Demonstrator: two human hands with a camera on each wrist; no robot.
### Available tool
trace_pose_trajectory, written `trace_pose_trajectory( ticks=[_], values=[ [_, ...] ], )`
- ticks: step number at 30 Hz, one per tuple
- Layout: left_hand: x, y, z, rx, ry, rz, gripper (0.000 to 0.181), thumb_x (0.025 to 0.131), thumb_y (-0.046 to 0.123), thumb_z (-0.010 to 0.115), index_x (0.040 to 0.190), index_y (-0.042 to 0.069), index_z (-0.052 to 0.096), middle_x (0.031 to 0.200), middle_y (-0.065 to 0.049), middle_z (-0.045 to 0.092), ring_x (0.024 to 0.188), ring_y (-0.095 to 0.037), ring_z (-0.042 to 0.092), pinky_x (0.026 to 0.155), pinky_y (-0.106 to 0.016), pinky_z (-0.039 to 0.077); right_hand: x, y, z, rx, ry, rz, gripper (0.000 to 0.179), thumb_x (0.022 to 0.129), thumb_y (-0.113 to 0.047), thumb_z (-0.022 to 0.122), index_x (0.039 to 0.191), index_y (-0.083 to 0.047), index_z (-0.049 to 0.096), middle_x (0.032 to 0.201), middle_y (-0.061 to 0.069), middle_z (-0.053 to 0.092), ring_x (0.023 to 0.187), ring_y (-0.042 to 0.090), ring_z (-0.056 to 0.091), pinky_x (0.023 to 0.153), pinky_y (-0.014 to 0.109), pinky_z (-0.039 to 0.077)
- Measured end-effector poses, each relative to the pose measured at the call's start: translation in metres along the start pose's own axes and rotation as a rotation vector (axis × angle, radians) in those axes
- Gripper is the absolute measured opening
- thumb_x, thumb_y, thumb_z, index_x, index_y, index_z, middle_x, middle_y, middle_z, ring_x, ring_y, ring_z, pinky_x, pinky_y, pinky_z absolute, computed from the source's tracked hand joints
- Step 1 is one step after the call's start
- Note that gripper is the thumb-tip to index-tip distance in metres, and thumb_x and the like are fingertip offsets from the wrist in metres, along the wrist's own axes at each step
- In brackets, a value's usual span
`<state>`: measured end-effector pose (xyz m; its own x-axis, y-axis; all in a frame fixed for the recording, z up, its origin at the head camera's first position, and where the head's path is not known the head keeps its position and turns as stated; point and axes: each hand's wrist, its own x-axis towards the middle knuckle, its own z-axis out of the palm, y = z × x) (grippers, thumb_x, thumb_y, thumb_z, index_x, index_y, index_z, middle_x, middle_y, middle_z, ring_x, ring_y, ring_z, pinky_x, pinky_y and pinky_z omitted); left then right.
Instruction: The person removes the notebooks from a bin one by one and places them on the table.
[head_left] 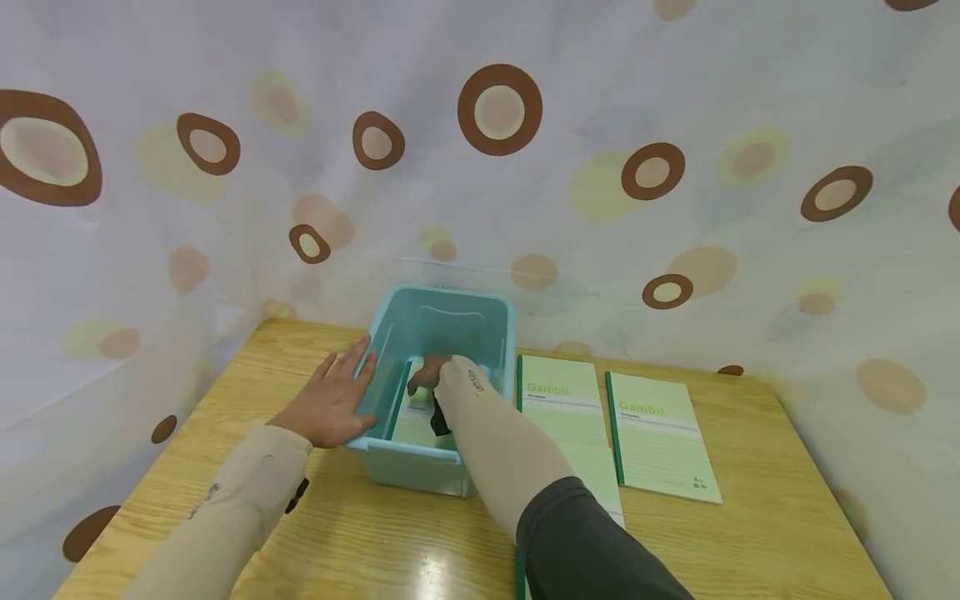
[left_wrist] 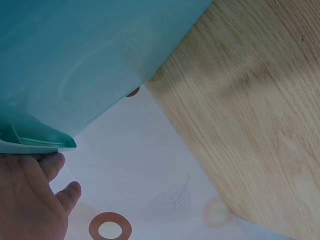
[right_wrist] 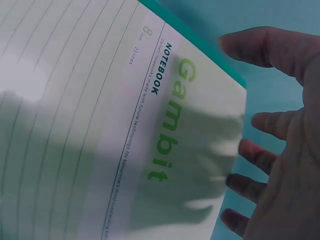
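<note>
A light blue plastic bin (head_left: 420,477) stands on the wooden table. My left hand (head_left: 330,407) rests on its left rim with fingers spread, and the left wrist view shows fingers against the rim. Inside the bin lies a pale green Gambit notebook (right_wrist: 150,125) with a dark green spine. My right hand (head_left: 429,373) reaches into the bin over this notebook. In the right wrist view its fingers (right_wrist: 255,150) are spread and loosely bent by the notebook's top edge, with nothing gripped. Whether a fingertip touches that edge, I cannot tell.
Right of the bin, similar notebooks lie on the table (head_left: 757,542): one (head_left: 558,383) beside the bin, another (head_left: 592,475) nearer, and one (head_left: 663,442) farther right. A green spine (head_left: 520,575) shows at the bottom, partly behind my right sleeve. A patterned curtain (head_left: 585,250) hangs behind.
</note>
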<state>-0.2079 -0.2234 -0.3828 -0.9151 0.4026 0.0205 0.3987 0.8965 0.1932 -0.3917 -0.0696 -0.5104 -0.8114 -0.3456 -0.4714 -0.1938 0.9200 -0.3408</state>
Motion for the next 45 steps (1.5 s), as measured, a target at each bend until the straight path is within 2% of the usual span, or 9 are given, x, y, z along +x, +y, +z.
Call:
trace_pose_trajectory(
  ticks=[4, 9, 11, 14, 22, 28, 35, 38, 45],
  values=[
    [0.000, 0.001, -0.001, 0.011, -0.005, -0.004, 0.078, 0.086, 0.026, 0.061, 0.145, -0.014, 0.028, 0.157, -0.028, 0.009, 0.141, -0.044, 0.022, 0.113, -0.059, 0.012, 0.030, 0.012, 0.006, -0.020, 0.039, 0.015, 0.093, 0.072, -0.060, 0.073, 0.149, -0.025, 0.035, 0.155, 0.014, 0.023, 0.141, 0.035, 0.020, 0.103, 0.053, 0.036],
    [0.000, 0.001, -0.001, 0.031, -0.025, -0.020, 0.078, 0.088, 0.027, 0.061, 0.146, -0.012, 0.027, 0.157, -0.027, 0.008, 0.143, -0.042, 0.020, 0.114, -0.059, 0.012, -0.051, -0.020, -0.021, -0.023, 0.065, 0.082, 0.080, 0.082, -0.049, 0.069, 0.150, -0.025, 0.033, 0.152, 0.014, 0.023, 0.135, 0.032, 0.031, 0.102, 0.050, 0.038],
    [0.000, 0.002, -0.001, 0.035, -0.027, -0.021, 0.079, 0.088, 0.028, 0.061, 0.146, -0.012, 0.027, 0.158, -0.026, 0.007, 0.143, -0.042, 0.020, 0.114, -0.059, 0.012, -0.067, -0.025, -0.025, -0.028, 0.082, 0.064, 0.079, 0.086, -0.048, 0.066, 0.150, -0.022, 0.030, 0.151, 0.013, 0.027, 0.134, 0.030, 0.035, 0.103, 0.044, 0.039],
    [0.000, 0.002, -0.002, 0.036, -0.028, -0.016, 0.079, 0.088, 0.028, 0.062, 0.146, -0.012, 0.027, 0.158, -0.026, 0.007, 0.142, -0.042, 0.021, 0.114, -0.059, 0.012, -0.074, -0.027, -0.027, -0.002, 0.115, 0.023, 0.080, 0.087, -0.048, 0.066, 0.150, -0.016, 0.028, 0.151, 0.013, 0.031, 0.135, 0.031, 0.035, 0.104, 0.042, 0.039],
    [0.002, 0.002, -0.002, 0.044, -0.029, -0.005, 0.079, 0.088, 0.028, 0.062, 0.146, -0.012, 0.027, 0.157, -0.027, 0.008, 0.141, -0.043, 0.023, 0.113, -0.059, 0.012, -0.064, -0.027, -0.030, 0.015, 0.168, 0.015, 0.086, 0.083, -0.061, 0.062, 0.151, -0.019, 0.031, 0.151, 0.016, 0.032, 0.138, 0.032, 0.031, 0.110, 0.048, 0.030],
    [0.001, 0.003, -0.002, 0.043, -0.030, -0.002, 0.081, 0.088, 0.030, 0.063, 0.146, -0.013, 0.026, 0.157, -0.027, 0.007, 0.140, -0.044, 0.026, 0.113, -0.059, 0.012, -0.073, -0.032, -0.033, -0.003, 0.185, 0.030, 0.093, 0.081, -0.067, 0.061, 0.151, -0.014, 0.029, 0.145, 0.013, 0.044, 0.131, 0.031, 0.043, 0.107, 0.044, 0.036],
    [0.002, 0.003, -0.001, 0.047, -0.032, -0.001, 0.081, 0.088, 0.029, 0.063, 0.146, -0.013, 0.026, 0.157, -0.028, 0.008, 0.140, -0.044, 0.025, 0.113, -0.059, 0.013, -0.054, -0.032, -0.035, -0.017, 0.189, 0.035, 0.084, 0.084, -0.059, 0.062, 0.149, -0.013, 0.033, 0.137, 0.011, 0.054, 0.127, 0.031, 0.048, 0.111, 0.047, 0.026],
    [0.003, 0.002, -0.001, 0.052, -0.032, -0.004, 0.080, 0.088, 0.029, 0.063, 0.146, -0.013, 0.026, 0.157, -0.028, 0.008, 0.140, -0.044, 0.025, 0.113, -0.059, 0.013, -0.058, -0.035, -0.040, -0.025, 0.194, 0.040, 0.082, 0.085, -0.058, 0.060, 0.149, -0.014, 0.032, 0.137, 0.011, 0.054, 0.129, 0.033, 0.046, 0.112, 0.050, 0.022],
    [0.003, 0.001, -0.002, 0.053, -0.045, -0.019, 0.081, 0.088, 0.030, 0.063, 0.146, -0.012, 0.026, 0.157, -0.027, 0.007, 0.139, -0.045, 0.027, 0.113, -0.060, 0.012, -0.066, -0.042, -0.052, -0.067, 0.242, 0.034, 0.083, 0.085, -0.062, 0.057, 0.149, -0.013, 0.035, 0.136, 0.010, 0.055, 0.128, 0.032, 0.047, 0.109, 0.048, 0.027]
  ],
)
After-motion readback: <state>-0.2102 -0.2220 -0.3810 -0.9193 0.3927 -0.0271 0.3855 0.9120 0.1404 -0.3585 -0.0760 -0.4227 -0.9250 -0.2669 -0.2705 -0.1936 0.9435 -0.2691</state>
